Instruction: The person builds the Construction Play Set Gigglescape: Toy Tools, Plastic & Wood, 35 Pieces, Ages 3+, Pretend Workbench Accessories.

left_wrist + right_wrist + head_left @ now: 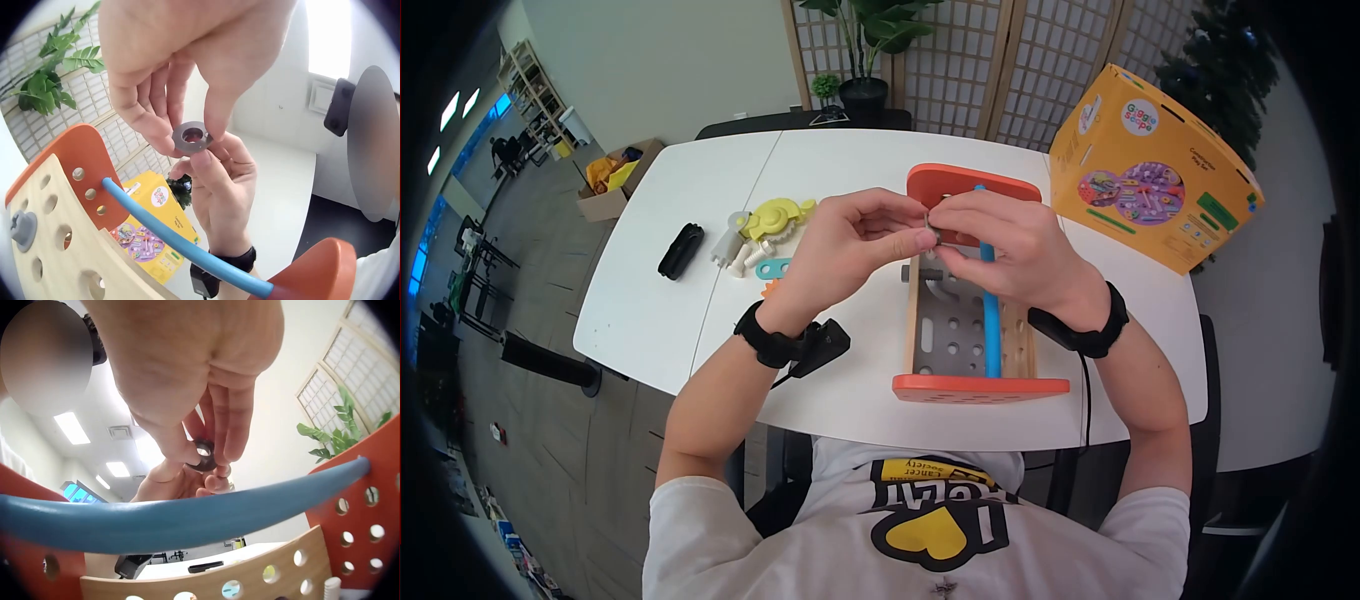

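Observation:
Both hands meet above a toy workbench with orange end panels (980, 388), a perforated wooden side (69, 219) and a blue bar (991, 320). Between them is a small grey ring (192, 137), dark in the right wrist view (202, 456). The left hand (846, 246) pinches the ring between thumb and fingers. From the other side the right hand (1022, 246) pinches its edge, thumb against it. A grey bolt head (24, 230) sits in the wooden side.
Left on the white table (640, 290) lie a black case (681, 251), a yellow-green toy piece (778, 217), a teal strip (773, 268) and an orange piece. A yellow box (1152, 165) stands at the back right, a potted plant (864, 92) behind the table.

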Demonstrator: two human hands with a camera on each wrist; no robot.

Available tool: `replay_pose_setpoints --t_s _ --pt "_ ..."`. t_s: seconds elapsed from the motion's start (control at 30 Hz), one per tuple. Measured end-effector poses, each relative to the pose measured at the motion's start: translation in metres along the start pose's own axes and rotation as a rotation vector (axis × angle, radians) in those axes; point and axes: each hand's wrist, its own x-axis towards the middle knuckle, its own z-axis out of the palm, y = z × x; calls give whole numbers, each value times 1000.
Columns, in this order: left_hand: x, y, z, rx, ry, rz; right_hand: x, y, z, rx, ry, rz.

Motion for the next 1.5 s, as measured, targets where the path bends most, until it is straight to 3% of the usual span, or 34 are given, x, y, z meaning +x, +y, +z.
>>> replay_pose_setpoints --t_s 0.07,0.17,0.3,0.33,0.4,0.57,0.9,1.0,1.1,1.5 --pt "2 -7 1 41 -6 1 -7 -5 -7 39 20 154" --pt "7 -25 -12 411 62 58 -21 4 -21 138 78 456" --pt "4 -51 -19 664 37 -69 -46 23 -34 417 112 961" --pt "3 -55 -17 664 7 -100 -47 22 -33 526 96 1045" --pt "-1 -60 -12 678 -51 -182 -56 31 -25 476 -61 1108" --pt "0 -77 -5 631 -55 -168 -52 40 -2 240 -414 1039" --pt "-2 -82 -3 545 -5 -163 -38 55 24 243 -644 999" --pt "-2 -86 -4 533 -2 -165 -43 62 33 577 -586 1157" --pt "-2 -86 -4 549 1 -155 -49 68 42 730 -556 1186" --pt "-1 -83 -2 545 -1 -175 -56 70 50 897 -463 1288"
